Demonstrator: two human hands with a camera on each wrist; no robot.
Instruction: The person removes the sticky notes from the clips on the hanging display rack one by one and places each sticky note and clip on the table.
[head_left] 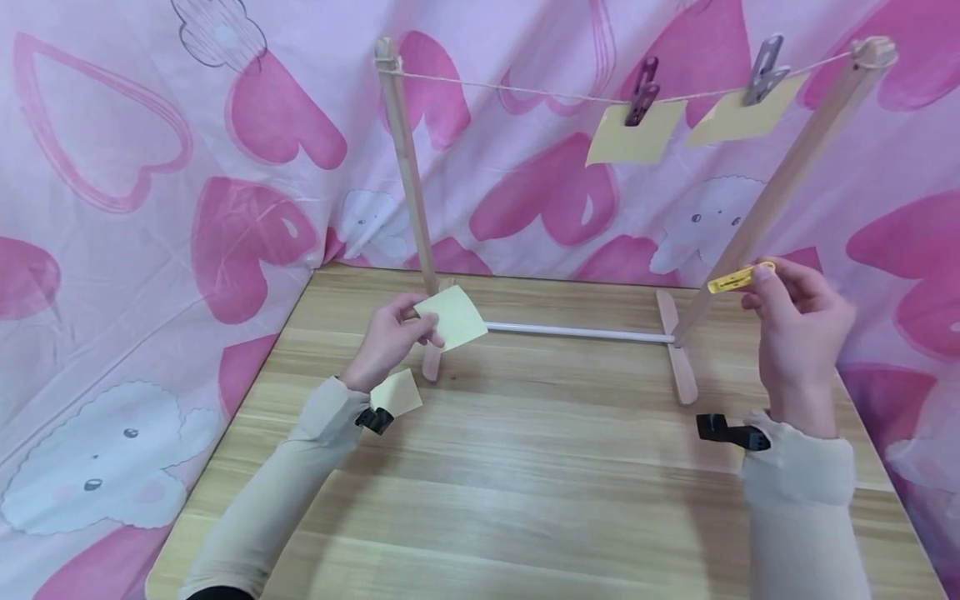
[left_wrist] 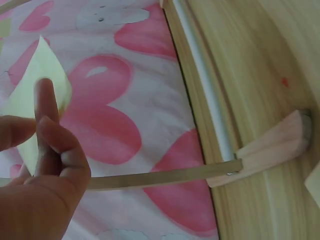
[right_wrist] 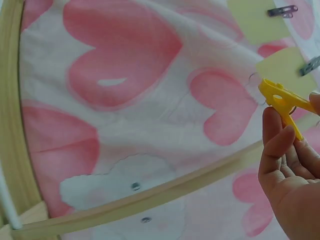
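Note:
Between thumb and fingers my left hand [head_left: 393, 337] pinches a pale yellow sticky note [head_left: 459, 318], held up in front of the left post. The note also shows behind the fingers in the left wrist view. My right hand [head_left: 806, 321] holds a yellow clothespin [head_left: 738, 279] by its handle ends, near the right post. Two more sticky notes hang from the string [head_left: 510, 87]: one under a dark purple clothespin [head_left: 642, 92], the other under a grey clothespin [head_left: 767, 73]. Another sticky note [head_left: 401, 393] lies on the table beneath my left wrist.
A wooden frame carries the string between its left post [head_left: 408, 158] and right post [head_left: 787, 183]. A white rod [head_left: 577, 332] joins the feet low down. The wooden table [head_left: 525, 500] meets a pink heart-patterned cloth [head_left: 285, 217] behind and at the sides.

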